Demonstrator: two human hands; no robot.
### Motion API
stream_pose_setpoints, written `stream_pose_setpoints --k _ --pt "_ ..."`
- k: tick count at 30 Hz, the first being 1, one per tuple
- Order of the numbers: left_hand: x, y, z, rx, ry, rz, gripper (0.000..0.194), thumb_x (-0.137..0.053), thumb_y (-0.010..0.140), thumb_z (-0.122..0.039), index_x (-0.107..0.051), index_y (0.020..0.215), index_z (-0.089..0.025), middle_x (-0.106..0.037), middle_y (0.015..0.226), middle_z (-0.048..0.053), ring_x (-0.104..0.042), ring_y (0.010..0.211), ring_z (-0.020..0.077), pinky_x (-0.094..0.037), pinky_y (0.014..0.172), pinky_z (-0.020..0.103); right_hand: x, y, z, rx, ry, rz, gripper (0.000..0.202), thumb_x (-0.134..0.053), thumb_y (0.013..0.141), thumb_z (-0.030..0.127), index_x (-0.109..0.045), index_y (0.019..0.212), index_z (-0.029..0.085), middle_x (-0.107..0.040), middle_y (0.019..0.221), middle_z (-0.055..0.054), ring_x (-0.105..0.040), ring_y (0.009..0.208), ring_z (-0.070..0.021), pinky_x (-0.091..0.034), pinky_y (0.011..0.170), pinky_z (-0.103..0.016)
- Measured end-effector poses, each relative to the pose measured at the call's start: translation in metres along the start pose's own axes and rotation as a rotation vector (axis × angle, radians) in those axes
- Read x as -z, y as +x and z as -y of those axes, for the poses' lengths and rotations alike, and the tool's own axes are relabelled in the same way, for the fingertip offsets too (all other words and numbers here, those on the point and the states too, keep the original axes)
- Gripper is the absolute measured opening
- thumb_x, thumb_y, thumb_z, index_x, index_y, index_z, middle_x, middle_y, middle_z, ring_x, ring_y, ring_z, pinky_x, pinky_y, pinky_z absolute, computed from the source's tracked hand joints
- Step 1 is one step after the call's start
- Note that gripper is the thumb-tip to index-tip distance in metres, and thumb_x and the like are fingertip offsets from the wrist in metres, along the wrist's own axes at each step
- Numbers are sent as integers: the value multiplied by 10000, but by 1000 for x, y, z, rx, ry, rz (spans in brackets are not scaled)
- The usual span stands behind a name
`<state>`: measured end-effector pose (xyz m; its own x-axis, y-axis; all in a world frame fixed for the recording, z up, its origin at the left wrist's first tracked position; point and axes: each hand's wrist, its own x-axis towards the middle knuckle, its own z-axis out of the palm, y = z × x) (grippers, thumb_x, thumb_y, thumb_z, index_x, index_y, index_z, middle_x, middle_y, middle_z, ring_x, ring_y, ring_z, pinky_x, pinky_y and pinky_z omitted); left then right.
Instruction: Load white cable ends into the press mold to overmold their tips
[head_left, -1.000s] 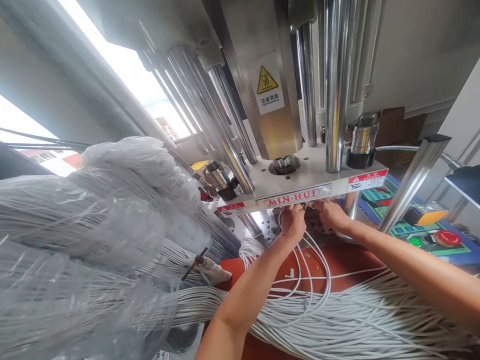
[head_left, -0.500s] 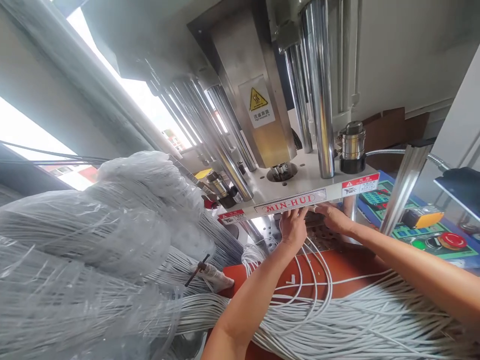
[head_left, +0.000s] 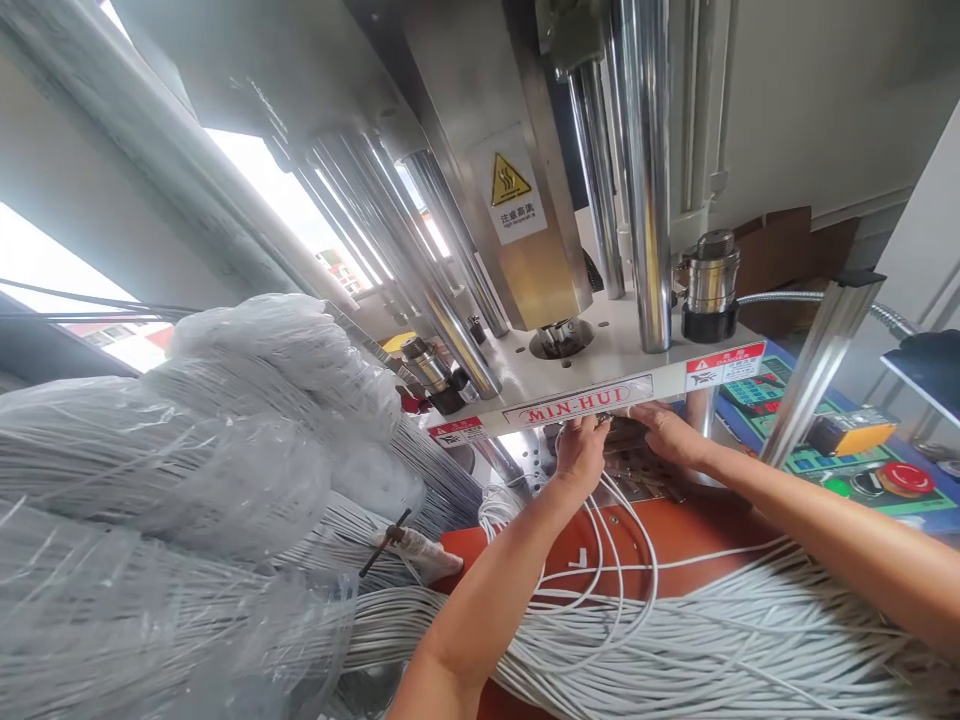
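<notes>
My left hand [head_left: 582, 452] reaches under the front edge of a press plate [head_left: 585, 405] lettered MIN-HUI. Its fingers are bent and close together, and their tips are partly hidden. Several white cables [head_left: 651, 535] come out beside this hand and curve down in loops. To the right, my right hand [head_left: 669, 436] reaches beneath the same edge, its fingers pointing left and curled in at the tips. What either hand grips is hidden by the plate and fingers. A dark metal mould [head_left: 637, 462] lies below and between the hands.
A heated nozzle block [head_left: 540, 270] and chrome guide columns [head_left: 646, 190] stand above the plate. Plastic-wrapped cable bundles [head_left: 247, 450] fill the left. Loose white cables [head_left: 675, 640] cover the orange surface [head_left: 697, 525]. A control panel [head_left: 855, 470] with a red stop button [head_left: 907, 477] is at right.
The camera view has shifted slightly, so the press appears a little lower left at its front plate. Both hands stay under the plate edge, with small shifts of the fingers.
</notes>
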<state>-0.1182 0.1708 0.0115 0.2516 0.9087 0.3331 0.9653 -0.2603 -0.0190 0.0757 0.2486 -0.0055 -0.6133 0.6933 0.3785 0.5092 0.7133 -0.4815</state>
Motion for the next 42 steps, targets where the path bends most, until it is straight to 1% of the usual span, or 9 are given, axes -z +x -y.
stream_pose_setpoints --k 6,10,13,16,21,24,29,36,42 --pt "-4 1 -8 43 -48 -37 355 -549 849 -38 -700 1123 -206 -624 1030 94 -496 1155 261 -484 1015 395 -7 -9 10 40 -147 60 611 -399 784 9 -644 1298 229 -531 1449 -98 -418 1366 -279 -311 1137 -501" --pt "-1 3 -8 92 -78 -18 372 -499 874 -30 -718 1103 -225 -647 1005 74 -528 1072 238 -495 988 363 -12 -9 19 -16 -248 47 549 -427 784 13 -654 1256 176 -516 1444 -172 -429 1337 -366 -332 1074 -609" --pt "4 2 -8 95 -50 -12 374 -480 898 -51 -713 1119 -242 -643 1017 63 -530 1057 232 -495 974 363 -10 -4 12 -8 -220 45 596 -438 714 -14 -663 1226 194 -562 1404 -134 -466 1318 -319 -367 1085 -527" --pt "6 0 -8 72 -28 -23 342 -493 903 -71 -711 1108 -238 -627 1011 70 -527 1068 238 -502 948 369 -4 3 -1 -23 -180 33 649 -435 658 -2 -648 1240 193 -688 1203 -93 -581 1190 -239 -449 1029 -375" --pt "6 -2 -9 52 -56 -34 312 -546 871 -77 -705 1094 -227 -614 1022 86 -519 1092 248 -497 959 391 -6 12 -8 -51 -159 -10 353 -415 827 124 -690 1044 168 -726 1019 -116 -652 996 -243 -517 875 -343" --pt "9 -6 -9 45 -104 -53 300 -564 875 -109 -690 1125 -217 -630 1042 82 -518 1092 245 -496 970 393 -10 9 -4 -41 -165 -22 315 -361 904 169 -675 913 156 -711 934 -133 -650 882 -240 -514 810 -346" --pt "18 -15 -1 42 -251 -146 276 -556 913 -145 -682 1147 -217 -675 1095 54 -551 1089 211 -478 1018 360 -8 -4 0 23 -185 -5 333 -377 873 100 -685 987 152 -688 1008 -135 -618 969 -245 -481 879 -359" --pt "34 -33 21 258 -376 -211 285 -603 868 -94 -699 1092 -241 -695 1158 39 -568 1167 223 -448 1078 403 -2 -11 9 56 -218 58 491 -345 891 59 -654 1258 161 -622 1310 -156 -515 1234 -287 -403 1033 -409" --pt "34 -56 24 381 -375 -200 305 -583 847 -37 -709 1058 -216 -693 1045 53 -566 1099 224 -513 969 391 -1 0 5 -40 -204 18 538 -401 746 -15 -692 1179 115 -697 1147 -166 -621 1075 -258 -472 954 -334"
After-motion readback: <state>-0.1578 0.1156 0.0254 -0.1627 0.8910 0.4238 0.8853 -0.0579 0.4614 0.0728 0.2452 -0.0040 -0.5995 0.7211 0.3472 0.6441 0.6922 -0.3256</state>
